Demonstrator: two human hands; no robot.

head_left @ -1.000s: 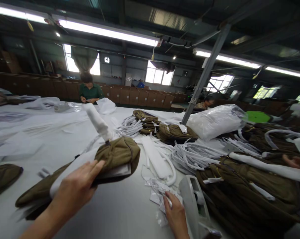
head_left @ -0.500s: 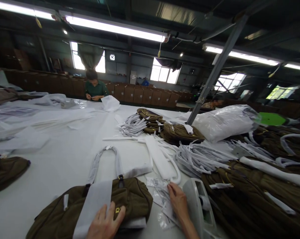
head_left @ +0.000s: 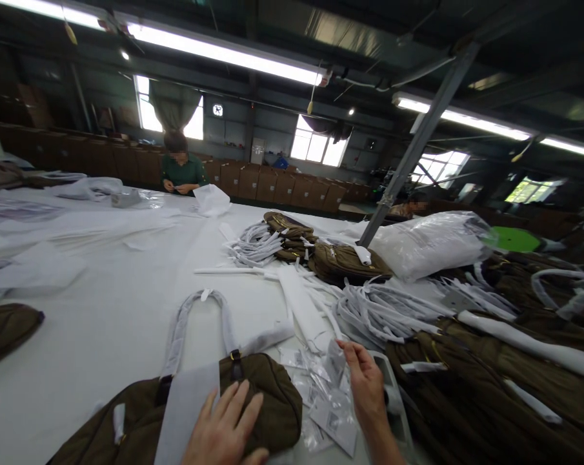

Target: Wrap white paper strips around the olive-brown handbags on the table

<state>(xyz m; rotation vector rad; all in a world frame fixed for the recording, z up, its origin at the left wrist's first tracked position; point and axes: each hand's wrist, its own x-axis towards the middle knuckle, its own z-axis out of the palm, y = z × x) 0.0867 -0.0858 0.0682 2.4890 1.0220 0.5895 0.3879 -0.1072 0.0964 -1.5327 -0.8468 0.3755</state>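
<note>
An olive bag (head_left: 272, 400) lies at the front of the table, its handle (head_left: 178, 336) wrapped in pale material and standing up behind it. A white sheet (head_left: 188, 400) runs across the bag. My left hand (head_left: 226, 423) rests on the bag and the sheet, fingers spread. To the right, my right hand (head_left: 366, 381) pinches a small clear packet (head_left: 335, 363) between thumb and fingers. It is above a pile of clear packets with printed cards (head_left: 333, 420).
A grey plastic tray (head_left: 401, 413) stands beside my right hand. Olive bags (head_left: 461, 400) are heaped at the right. Wrapped straps (head_left: 383, 310) and a large plastic bag (head_left: 432, 242) lie behind. A person (head_left: 182, 171) sits across the table; a metal post (head_left: 417, 148) rises at the right.
My right hand has lifted slightly, with a packet now in its fingers. My left hand has shifted a little right on the bag, fingers spread wider. The view has turned slightly.
</note>
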